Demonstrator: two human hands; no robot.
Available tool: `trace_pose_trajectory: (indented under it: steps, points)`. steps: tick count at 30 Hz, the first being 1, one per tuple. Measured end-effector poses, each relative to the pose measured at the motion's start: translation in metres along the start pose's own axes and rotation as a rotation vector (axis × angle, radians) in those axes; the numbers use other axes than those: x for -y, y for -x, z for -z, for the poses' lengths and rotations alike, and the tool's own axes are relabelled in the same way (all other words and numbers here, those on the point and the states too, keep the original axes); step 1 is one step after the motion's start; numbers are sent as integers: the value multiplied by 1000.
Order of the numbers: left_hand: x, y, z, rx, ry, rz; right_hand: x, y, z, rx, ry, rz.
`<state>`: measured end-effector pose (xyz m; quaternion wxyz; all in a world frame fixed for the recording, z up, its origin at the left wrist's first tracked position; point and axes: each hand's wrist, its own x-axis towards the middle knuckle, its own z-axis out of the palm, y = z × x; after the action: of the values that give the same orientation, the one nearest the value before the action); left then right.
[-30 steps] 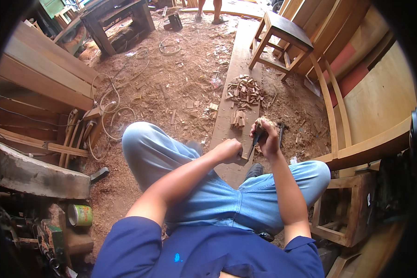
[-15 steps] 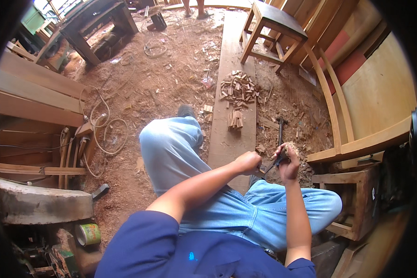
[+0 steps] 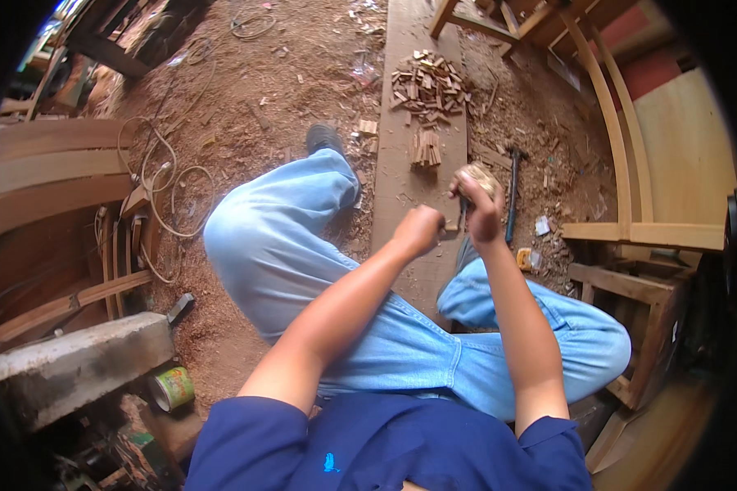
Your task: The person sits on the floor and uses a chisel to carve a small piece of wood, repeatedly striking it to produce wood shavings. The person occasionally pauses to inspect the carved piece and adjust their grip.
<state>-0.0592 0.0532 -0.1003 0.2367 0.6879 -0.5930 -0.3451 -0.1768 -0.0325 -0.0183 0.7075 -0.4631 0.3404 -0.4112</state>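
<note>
While we sit with our blue-jeaned legs (image 3: 303, 245) straddling a long plank (image 3: 422, 164) on the sawdust floor (image 3: 246, 106), both our hands are raised over its near end. Our left hand (image 3: 418, 230) is closed in a fist; what it grips, if anything, we cannot tell. Just at 2 o'clock from it, our right hand (image 3: 479, 209) is clenched around a pale wooden handle (image 3: 477, 174), with a dark tool shaft (image 3: 462, 214) showing below the fist, pointing down toward the plank. The two hands are near each other but not touching.

Farther along the plank, at 12 o'clock from our hands, stands a small bundle of short wooden pegs (image 3: 425, 149), and beyond that lies a loose heap of wood offcuts (image 3: 428, 82). A hammer (image 3: 513, 192) lies on the floor just beside the plank, at 3 o'clock from our right hand. Coiled cable (image 3: 165, 184) lies well apart at 9 o'clock, a green tin can (image 3: 172, 388) sits at 7 o'clock near a grey beam (image 3: 74, 364), and curved wooden frames (image 3: 622, 164) stand at 2 o'clock.
</note>
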Motion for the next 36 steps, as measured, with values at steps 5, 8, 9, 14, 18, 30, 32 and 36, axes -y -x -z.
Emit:
trace_pose_trajectory:
  steps: [5, 8, 9, 14, 18, 30, 32, 36]
  points:
    - [28, 0, 28, -113, 162, 85, -10, -31, -28, 127, -70, -45]
    - [41, -9, 35, -158, 94, 36, -16, -45, -37, 110, -76, -81]
    - [45, -11, 34, -173, 98, 45, -19, -49, -38, 100, -89, -109]
    - [74, -28, 18, -191, 90, 45, -43, -73, -24, 76, -196, -146]
    - [104, -51, -4, -188, 209, 101, -68, -87, -3, 50, -242, -117]
    - [170, -43, -46, -270, 112, 121, -162, -109, 13, 127, -145, -188]
    - [173, -40, -45, -216, 71, 159, -169, -104, 12, 171, -122, -166]
    - [170, -37, -45, -188, 61, 218, -177, -98, 10, 199, -77, -152]
